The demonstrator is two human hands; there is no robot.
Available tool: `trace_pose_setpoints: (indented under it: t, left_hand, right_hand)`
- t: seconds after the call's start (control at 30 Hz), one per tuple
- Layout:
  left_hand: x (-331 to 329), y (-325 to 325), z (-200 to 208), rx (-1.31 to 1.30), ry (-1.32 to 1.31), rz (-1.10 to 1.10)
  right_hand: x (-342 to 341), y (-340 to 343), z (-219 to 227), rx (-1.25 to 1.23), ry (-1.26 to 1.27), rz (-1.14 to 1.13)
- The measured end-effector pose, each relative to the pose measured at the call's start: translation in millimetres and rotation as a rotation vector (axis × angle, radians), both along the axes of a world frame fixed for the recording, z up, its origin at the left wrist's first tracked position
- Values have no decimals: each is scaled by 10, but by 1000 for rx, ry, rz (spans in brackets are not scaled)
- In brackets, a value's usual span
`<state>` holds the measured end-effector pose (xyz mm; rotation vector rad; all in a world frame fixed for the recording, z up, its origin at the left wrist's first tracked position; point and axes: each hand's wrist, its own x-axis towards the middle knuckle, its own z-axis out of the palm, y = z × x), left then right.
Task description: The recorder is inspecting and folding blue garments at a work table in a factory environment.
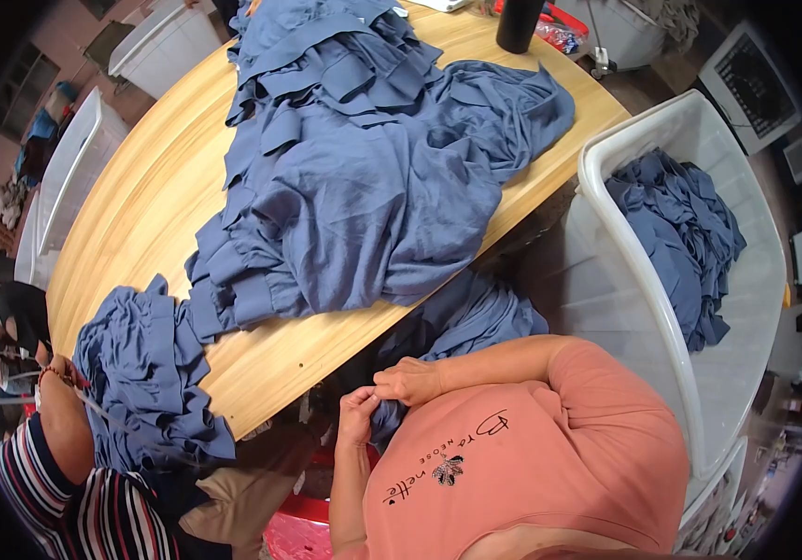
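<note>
Close in front of my body, just off the table's near edge, both hands are together with fingers pinched. My left hand (357,415) is closed at the edge of a blue garment (386,422), part of which hangs under my fingers. My right hand (408,381) is bent into a closed grip right beside it, on the same cloth. How much fabric lies between the fingertips is hidden. More blue cloth (480,317) droops between my right forearm and the table. Across the tabletop spreads a large heap of blue garments (354,205), with layered, folded edges at its far end.
The pale wooden table (154,201) has a curved far-left edge. At its left end, a person in a striped shirt (107,509) is beside another blue pile (144,373). A white bin (639,243) with blue garments stands to my right. A black cylinder (519,26) stands far back.
</note>
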<state>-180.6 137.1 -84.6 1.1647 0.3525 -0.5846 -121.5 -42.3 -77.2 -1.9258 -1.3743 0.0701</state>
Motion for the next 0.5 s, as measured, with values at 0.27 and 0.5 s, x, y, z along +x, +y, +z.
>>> trace_pose_setpoints:
  t: [0.27,0.5]
  left_hand:
    - [-97,-72,-14,131,-34,105]
    - [-124,-169,-2,273,-109,138]
  right_hand:
    - [62,29,-41,-3,303,-37]
    - [104,-7,-54,-165,643,-65]
